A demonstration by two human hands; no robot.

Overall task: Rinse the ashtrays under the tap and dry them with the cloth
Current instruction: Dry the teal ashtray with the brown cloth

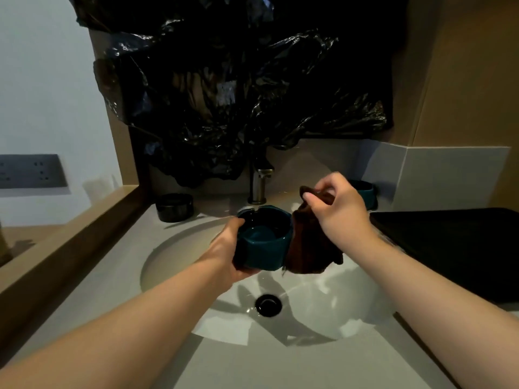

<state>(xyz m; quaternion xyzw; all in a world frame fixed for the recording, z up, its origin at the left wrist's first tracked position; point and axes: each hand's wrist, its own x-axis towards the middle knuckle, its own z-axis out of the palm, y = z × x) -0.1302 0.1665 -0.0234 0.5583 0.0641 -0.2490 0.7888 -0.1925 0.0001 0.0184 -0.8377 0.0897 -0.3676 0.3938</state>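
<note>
My left hand (230, 248) grips a teal ashtray (266, 240) from its left side, holding it above the white sink (174, 254), just in front of the tap (259, 186). A brown cloth (309, 248) hangs right beside the ashtray, pinched at its top by my right hand (339, 209). A black ashtray (174, 207) stands on the counter at the back left. Behind my right hand, another teal ashtray (365, 193) sits at the back right, partly hidden. No water stream is visible from the tap.
The drain (268, 304) lies at the basin's bottom. A black tray (455, 248) occupies the counter on the right. Black plastic sheeting (238, 94) covers the wall above the tap. A socket panel (31, 171) sits on the left wall.
</note>
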